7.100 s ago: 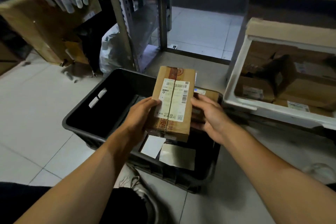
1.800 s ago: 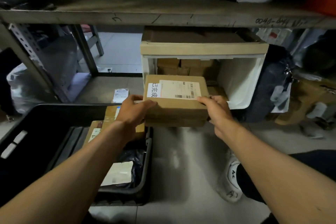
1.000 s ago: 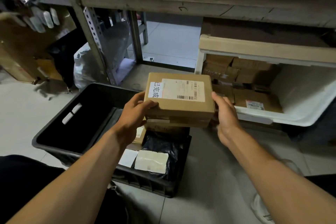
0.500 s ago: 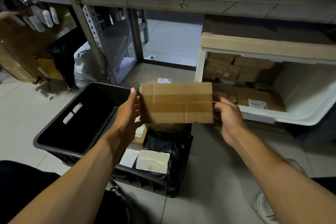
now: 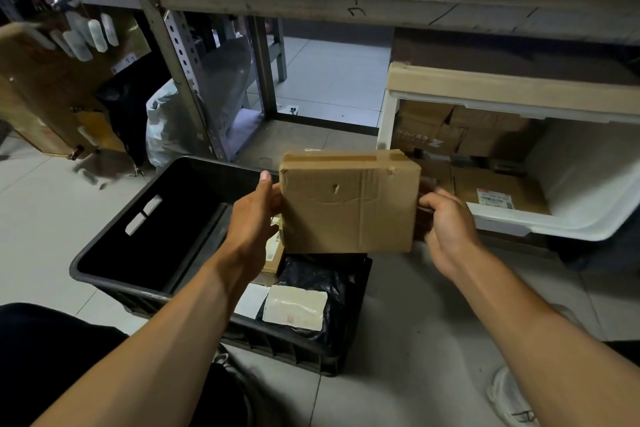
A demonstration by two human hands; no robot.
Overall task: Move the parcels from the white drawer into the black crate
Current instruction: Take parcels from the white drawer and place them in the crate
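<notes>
I hold a brown cardboard parcel [image 5: 349,204] in the air above the right end of the black crate [image 5: 138,274]. My left hand [image 5: 254,218] grips its left side and my right hand [image 5: 446,222] grips its right side. The plain taped underside faces me; its label is hidden. In the crate lie a black bag parcel with a pale label [image 5: 304,302] and a small brown box [image 5: 273,250]. The white drawer [image 5: 571,218] stands open at the right, with several brown parcels [image 5: 491,198] inside.
A metal shelf [image 5: 381,0] runs overhead, its perforated post [image 5: 180,59] just behind the crate. A white plastic bag [image 5: 166,125] and cardboard [image 5: 41,97] lean at the left. My shoe [image 5: 512,402] rests on the tiled floor at lower right.
The parcel has been turned over in my hands, from label up to its plain underside towards me. It stays above the crate's right end.
</notes>
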